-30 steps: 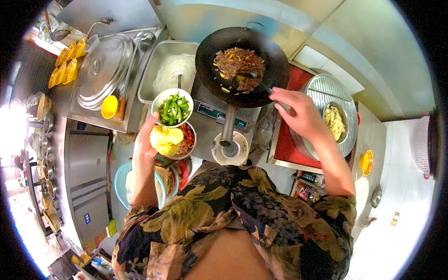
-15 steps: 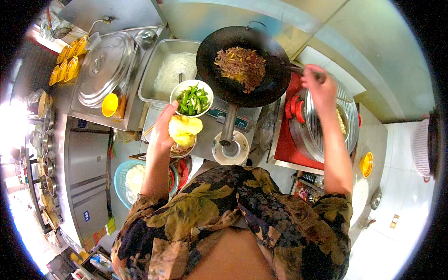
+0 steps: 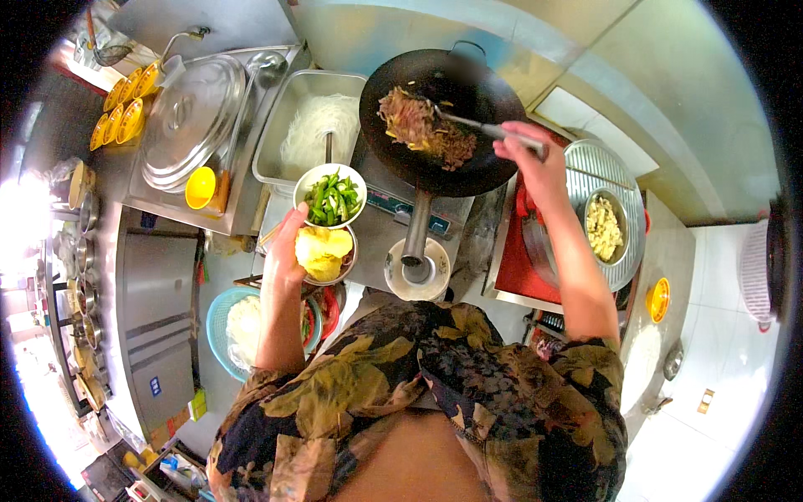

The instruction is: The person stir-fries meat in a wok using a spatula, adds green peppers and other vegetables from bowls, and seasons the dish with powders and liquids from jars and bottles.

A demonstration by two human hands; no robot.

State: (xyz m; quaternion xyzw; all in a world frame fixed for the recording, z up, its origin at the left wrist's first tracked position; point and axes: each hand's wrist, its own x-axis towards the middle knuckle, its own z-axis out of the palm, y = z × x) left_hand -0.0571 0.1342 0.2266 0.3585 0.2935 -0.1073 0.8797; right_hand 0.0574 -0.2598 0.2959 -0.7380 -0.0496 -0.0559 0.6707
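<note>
We are standing close against the table [image 3: 159,276], and nearest to us, low on our left, a blue basket of pale food [image 3: 238,322] is sitting just below our left arm. Our left hand [image 3: 288,247] is curled around the side of a stack of two bowls, fingers wrapped and thumb along the rim: the lower bowl of yellow pieces [image 3: 324,253] is carrying the white bowl of green vegetables [image 3: 332,195] on top of it. We are keeping that stack beside the near edge of the wok, and it seems wise to be gripping the lower bowl firmly and level, since the top one is only resting there and could slide.

Further out, our right hand [image 3: 531,155] is closed around the handle of a metal spatula [image 3: 473,125], whose blade is lying in the dark meat and pale strips inside the black wok [image 3: 439,117]. We are judging that the stirring goes best with the blade kept low against the pan, so nothing is flung over the rim. The wok's long handle is pointing back toward us, over a small round white dish [image 3: 416,272].

To the right a metal strainer with a bowl of pale food [image 3: 604,226] is waiting; beyond on the left are a steel tray of white noodles [image 3: 314,125] and a large round lid [image 3: 188,117]
</note>
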